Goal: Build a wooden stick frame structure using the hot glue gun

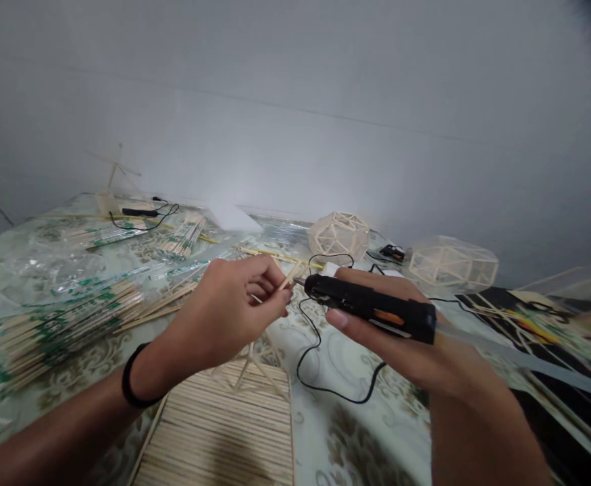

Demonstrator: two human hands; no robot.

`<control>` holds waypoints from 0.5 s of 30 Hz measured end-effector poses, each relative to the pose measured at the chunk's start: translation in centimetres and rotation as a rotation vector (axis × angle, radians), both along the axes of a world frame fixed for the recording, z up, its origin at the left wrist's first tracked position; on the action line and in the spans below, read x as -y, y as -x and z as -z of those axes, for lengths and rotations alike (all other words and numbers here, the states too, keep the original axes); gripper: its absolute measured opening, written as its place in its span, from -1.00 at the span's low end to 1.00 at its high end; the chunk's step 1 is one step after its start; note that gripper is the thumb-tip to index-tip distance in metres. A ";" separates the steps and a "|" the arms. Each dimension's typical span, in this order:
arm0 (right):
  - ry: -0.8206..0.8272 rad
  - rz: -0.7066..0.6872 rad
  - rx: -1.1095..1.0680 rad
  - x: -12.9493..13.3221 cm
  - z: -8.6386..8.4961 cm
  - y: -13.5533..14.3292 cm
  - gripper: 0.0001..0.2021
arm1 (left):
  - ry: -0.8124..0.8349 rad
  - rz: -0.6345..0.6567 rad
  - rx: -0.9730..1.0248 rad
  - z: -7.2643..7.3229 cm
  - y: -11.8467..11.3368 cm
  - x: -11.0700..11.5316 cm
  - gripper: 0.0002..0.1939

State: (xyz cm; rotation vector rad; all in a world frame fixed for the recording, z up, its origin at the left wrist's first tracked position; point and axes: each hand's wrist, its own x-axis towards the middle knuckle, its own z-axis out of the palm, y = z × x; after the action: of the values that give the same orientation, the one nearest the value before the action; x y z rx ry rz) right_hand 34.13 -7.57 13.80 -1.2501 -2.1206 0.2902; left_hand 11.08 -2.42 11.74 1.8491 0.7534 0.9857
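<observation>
Between thumb and fingers, my left hand [242,297] pinches small wooden sticks [291,275]. My right hand [371,331] is wrapped round a black hot glue gun [371,304], whose nozzle points left and reaches the sticks; whether it touches them I cannot tell. A clear glue stick [523,361] runs out of the gun's rear toward the right. Below my left hand lies a panel of wooden sticks laid side by side [219,425], with a small open stick frame [252,368] at its far end.
Wrapped bundles of sticks [72,331] lie to the left. Two faceted stick models [340,235] stand at the back right, near the wall. A black cord [320,391] loops over the patterned tablecloth. Loose sticks lie on a black surface [482,304] at the right.
</observation>
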 end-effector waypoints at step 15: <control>0.191 0.196 -0.215 0.3 1.2 -1.9 -0.41 | 0.014 0.007 0.003 0.0 0.0 0.0 -0.88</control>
State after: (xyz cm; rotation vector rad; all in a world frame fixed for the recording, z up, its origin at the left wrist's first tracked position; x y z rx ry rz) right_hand 35.98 -7.87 12.60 -1.4546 -1.8069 0.5251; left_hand 11.10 -2.39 11.71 1.8370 0.7498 0.9762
